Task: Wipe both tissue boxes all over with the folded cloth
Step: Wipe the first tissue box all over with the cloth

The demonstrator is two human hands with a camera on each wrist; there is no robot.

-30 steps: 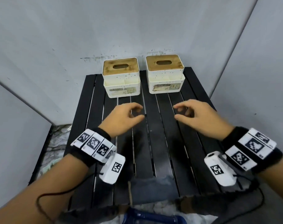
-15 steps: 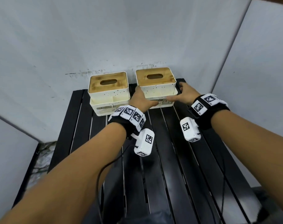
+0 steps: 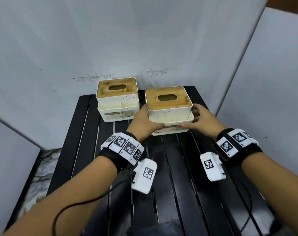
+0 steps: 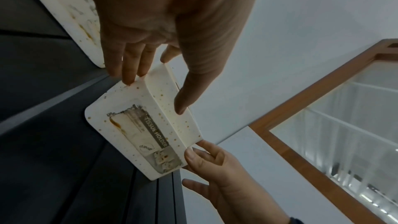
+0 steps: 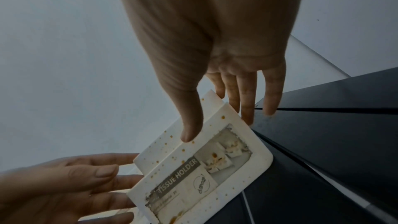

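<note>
Both hands clamp the right box (image 3: 169,109) between them: left hand (image 3: 143,122) on its left end, right hand (image 3: 202,120) on its right end, long axis crosswise. Left box (image 3: 117,99) behind-left on desk (image 3: 162,167). Cloth unseen.

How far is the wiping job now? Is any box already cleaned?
Nothing looks wiped: the right tissue box and the left tissue box both show brown specks. In hand: the left hand and the right hand grip the right box by its sides above the black slatted table. Left: all the wiping; no cloth is clearly seen.
</note>
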